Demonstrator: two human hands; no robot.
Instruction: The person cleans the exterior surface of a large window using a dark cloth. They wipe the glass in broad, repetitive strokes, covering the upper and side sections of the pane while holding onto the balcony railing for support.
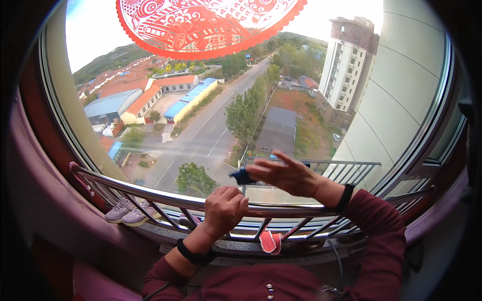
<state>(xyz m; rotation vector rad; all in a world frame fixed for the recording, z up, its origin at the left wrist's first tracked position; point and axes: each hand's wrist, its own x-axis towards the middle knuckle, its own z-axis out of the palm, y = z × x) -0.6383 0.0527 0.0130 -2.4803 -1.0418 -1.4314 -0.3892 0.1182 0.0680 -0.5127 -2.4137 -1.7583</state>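
My left hand (226,208) is closed with its fingers curled, right at the metal railing (170,197). Whatever its fingers may hold is hidden from me. To its right and a little higher, my right hand (287,175) reaches over the rail toward the window, thumb raised. Under its fingers is a dark blue piece (242,176), perhaps cloth; its kind is not plain, and most of it is covered by the hand. A black band circles each wrist.
Pale lilac shoes (131,214) stand behind the bars at left. A red, white-edged item (271,243) sits low at the railing. A red paper-cut decoration (211,25) hangs on the window glass. Outside, far below, run a road (201,133) and buildings. A thin cable (337,256) hangs at right.
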